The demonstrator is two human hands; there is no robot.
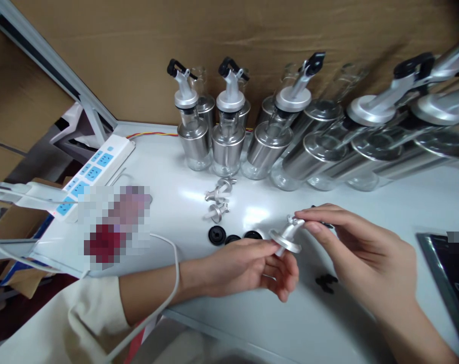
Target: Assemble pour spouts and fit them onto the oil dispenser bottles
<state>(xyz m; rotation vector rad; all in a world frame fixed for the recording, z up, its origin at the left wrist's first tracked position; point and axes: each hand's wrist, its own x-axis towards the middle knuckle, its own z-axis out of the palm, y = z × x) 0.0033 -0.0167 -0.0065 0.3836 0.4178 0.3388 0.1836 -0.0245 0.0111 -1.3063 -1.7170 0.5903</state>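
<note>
My left hand (248, 268) pinches a silver pourer spout (286, 240) by its round flange, spout end up. My right hand (369, 258) is closed at the spout's tip, thumb and forefinger gripping a small black flip cap (327, 224) that is mostly hidden behind the fingers. Several loose silver spouts, one of them a silver spout (216, 212), lie beyond my left hand. Close to that wrist are black stopper rings (217, 235), partly covered by the hand. Small black caps (326, 283) lie between my hands on the white table (169, 177).
Several glass-and-steel bottles (228, 146) stand along the cardboard wall (138, 60), the front ones topped with pourers. A white power strip (116, 151) sits at left, beside a blurred patch. A white cable (174, 253) crosses my left forearm. At right lies a dark-screened device (442, 283).
</note>
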